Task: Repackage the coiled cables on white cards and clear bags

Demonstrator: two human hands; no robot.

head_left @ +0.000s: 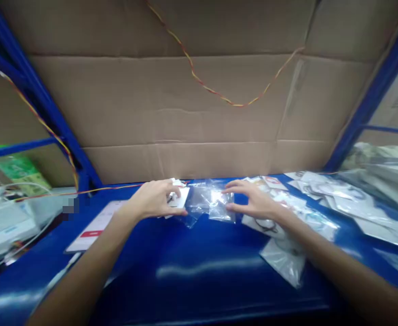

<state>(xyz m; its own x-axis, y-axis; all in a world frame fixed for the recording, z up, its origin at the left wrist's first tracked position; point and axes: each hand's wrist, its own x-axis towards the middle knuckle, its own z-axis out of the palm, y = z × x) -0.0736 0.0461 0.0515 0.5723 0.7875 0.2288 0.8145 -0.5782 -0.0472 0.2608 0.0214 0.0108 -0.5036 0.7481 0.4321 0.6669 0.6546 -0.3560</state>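
Note:
My left hand (156,199) is at the left of centre, its thumb and fingers around the edges of a small stack of white cards (181,197). Beside the stack, clear plastic bags (200,198) lie on the blue surface. My right hand (251,199) has its fingers apart at the right edge of another shiny clear bag (222,210), with nothing gripped between them. Right of and below my right hand, bagged white cards (316,222) are spread in a loose pile, one bag (285,261) lying nearest to me.
A tablet or phone (97,226) with a cable lies at the left on the blue surface (185,280). More bagged cards (348,197) lie at the far right. Cardboard (185,99) stands behind, between blue frame posts. White boxes (8,226) sit at the left edge.

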